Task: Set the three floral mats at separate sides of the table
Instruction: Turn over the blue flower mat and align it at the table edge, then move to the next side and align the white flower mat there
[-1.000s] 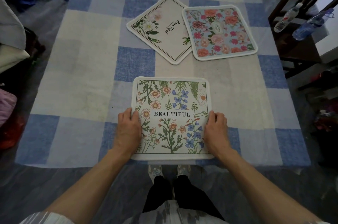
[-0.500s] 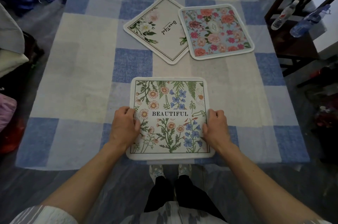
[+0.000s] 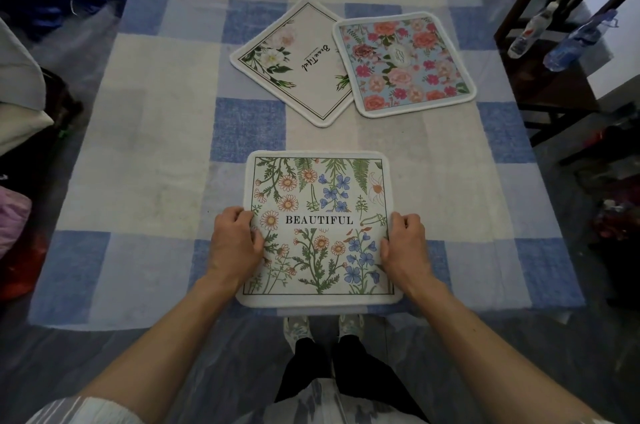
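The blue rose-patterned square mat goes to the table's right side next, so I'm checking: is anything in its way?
Nothing visible. The blue rose-patterned square mat lies over a corner of the cream diamond-turned mat, and only bare checked tablecloth lies between it and the right edge.

Table [image 3: 166, 112] fills centre frame. Lower mat [image 3: 322, 181] bottom centre, at table's near edge. Left hand [image 3: 233, 243] holds its left edge, right hand [image 3: 405, 245] its right edge. Tilted mat [image 3: 298, 67] upper centre. Right mat [image 3: 403, 63] beside it, overlapping its corner. Chair [image 3: 554, 88] upper right, bottles [image 3: 530, 30] on it.
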Demonstrator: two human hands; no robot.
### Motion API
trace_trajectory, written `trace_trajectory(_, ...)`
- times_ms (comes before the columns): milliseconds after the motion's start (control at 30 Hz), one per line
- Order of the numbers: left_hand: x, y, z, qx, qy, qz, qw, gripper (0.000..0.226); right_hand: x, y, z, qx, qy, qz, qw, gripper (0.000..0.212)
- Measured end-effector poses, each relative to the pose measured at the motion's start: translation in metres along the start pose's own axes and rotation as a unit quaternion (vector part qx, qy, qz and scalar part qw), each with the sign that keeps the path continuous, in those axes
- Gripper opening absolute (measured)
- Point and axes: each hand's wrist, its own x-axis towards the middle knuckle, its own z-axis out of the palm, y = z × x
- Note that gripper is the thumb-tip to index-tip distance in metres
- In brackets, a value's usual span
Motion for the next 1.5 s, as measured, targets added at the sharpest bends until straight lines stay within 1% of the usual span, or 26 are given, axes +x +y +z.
trace_trajectory(100, 0.001, 0.003, -0.005, -0.007, -0.002, -0.011, 1.000, 0.036, 0.002, -0.001, -0.007, 0.019, 0.005, -0.011, 1.000, 0.035)
trace_trajectory(200, 0.002, 0.009, -0.015, -0.037, 0.020, -0.018, 0.999, 0.043, 0.005, -0.009, -0.020, 0.042, 0.029, -0.014, 0.999, 0.046)
trace_trajectory(333, 0.006, 0.019, -0.031, -0.056, 0.053, -0.001, 0.997, 0.051, 0.003, -0.019, -0.041, 0.075, 0.065, -0.033, 0.995, 0.050)
trace_trajectory(433, 0.009, 0.031, -0.049, -0.069, 0.082, 0.018, 0.994, 0.047, 0.001, -0.028, -0.060, 0.112, 0.091, -0.047, 0.988, 0.049)
trace_trajectory(567, 0.015, 0.044, -0.071, -0.081, 0.110, 0.071, 0.988, 0.045, 0.001, -0.041, -0.085, 0.161, 0.129, -0.054, 0.977, 0.048)
trace_trajectory(700, 0.010, 0.055, -0.088, -0.102, 0.107, 0.073, 0.986, 0.050, -0.010, -0.050, -0.107, 0.216, 0.163, -0.047, 0.961, 0.046)
trace_trajectory(867, -0.016, 0.074, -0.112, -0.153, 0.119, 0.069, 0.979, 0.049, -0.035, -0.054, -0.136, 0.264, 0.182, -0.078, 0.944, 0.043)
trace_trajectory(1033, -0.065, 0.084, -0.124, -0.179, 0.143, 0.074, 0.971, 0.043, -0.055, -0.043, -0.146, 0.349, 0.171, -0.096, 0.916, 0.035)
trace_trajectory(1200, -0.109, 0.081, -0.133, -0.245, 0.131, 0.011, 0.961, 0.036, -0.084, -0.042, -0.134, 0.413, 0.134, -0.101, 0.895, 0.035)
trace_trajectory(1367, -0.136, 0.065, -0.158, -0.257, 0.165, 0.012, 0.952, 0.034, -0.116, -0.071, -0.137, 0.414, 0.109, -0.135, 0.894, 0.038)
trace_trajectory(1500, -0.146, 0.044, -0.181, -0.312, 0.172, -0.004, 0.934, 0.035, -0.137, -0.098, -0.141, 0.398, 0.109, -0.151, 0.898, 0.039)
